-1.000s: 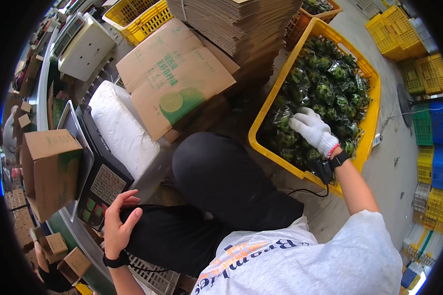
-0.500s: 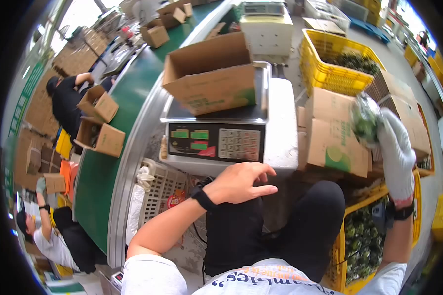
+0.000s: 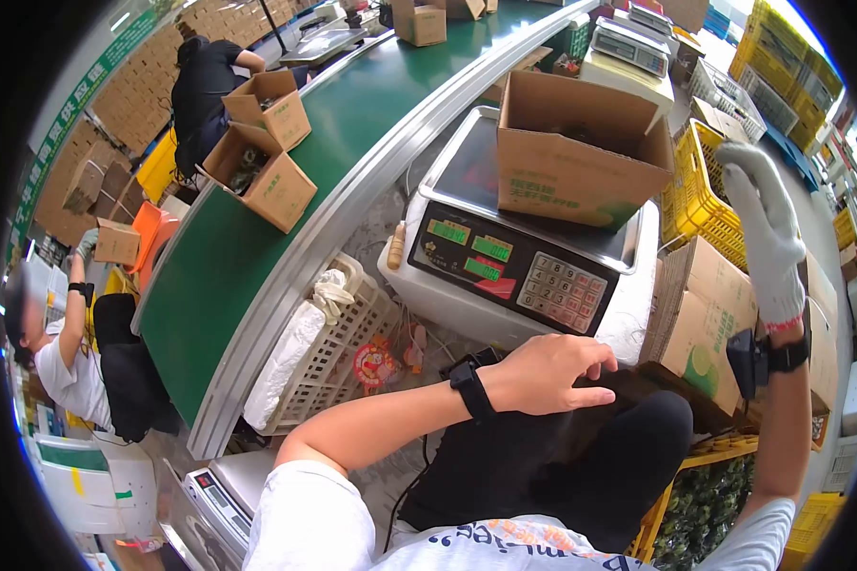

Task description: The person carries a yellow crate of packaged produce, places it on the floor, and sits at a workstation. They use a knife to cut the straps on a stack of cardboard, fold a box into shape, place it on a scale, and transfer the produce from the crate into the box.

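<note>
My left hand [image 3: 554,373] is bare, with its fingers apart and nothing in it. It hovers over my knee, just in front of the digital weighing scale [image 3: 514,262]. On the scale's platform stands an open cardboard box [image 3: 581,176], with something dark partly visible inside. My right hand [image 3: 767,224], in a white knitted glove, is raised right of the box, its fingers stretched out and no object visible in it. Below that hand are a flattened-looking stack of cartons [image 3: 709,314] and a yellow crate of wrapped green produce [image 3: 709,514].
A green conveyor belt [image 3: 352,124] runs along the left, carrying open boxes [image 3: 267,186]. Beside it are two co-workers, one in black [image 3: 205,95], one in a white shirt [image 3: 71,366]. A white basket [image 3: 328,343] stands below the scale; another yellow crate [image 3: 700,205] is behind.
The view has turned left. The wrapped green produce has left my right hand, and dark contents now show in the box. The box sits further right on the scale. My left hand stays spread.
</note>
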